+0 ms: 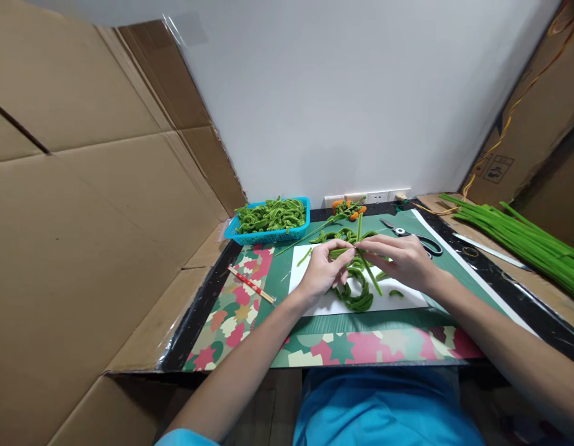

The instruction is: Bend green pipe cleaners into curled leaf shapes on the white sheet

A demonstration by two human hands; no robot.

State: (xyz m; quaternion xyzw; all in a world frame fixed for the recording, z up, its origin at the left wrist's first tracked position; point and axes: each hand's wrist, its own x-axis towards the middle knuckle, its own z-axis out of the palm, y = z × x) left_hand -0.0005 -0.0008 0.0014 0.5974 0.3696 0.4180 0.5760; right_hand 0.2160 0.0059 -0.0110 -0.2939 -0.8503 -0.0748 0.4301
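Observation:
Over a white sheet (384, 302), my left hand (325, 267) and my right hand (405, 259) meet with fingertips pinched together. Between them are green pipe cleaners; one long pipe cleaner (373, 277) slants past the fingertips, crossing another at the pinch point. The exact join is covered by my fingers. Below and behind my hands, several bent green pipe cleaner pieces (359, 303) lie on the sheet, some curved into arcs. A short curled piece (396, 293) rests apart near my right wrist.
A blue basket (268, 238) heaped with curled green pieces stands at the back left. Behind my hands lies an orange-flowered stem (354, 210). Black-handled scissors (433, 244) and a bundle of long green pipe cleaners (524, 241) lie right; wrapped chopsticks (250, 285) lie left. Cardboard (105, 186) walls the left.

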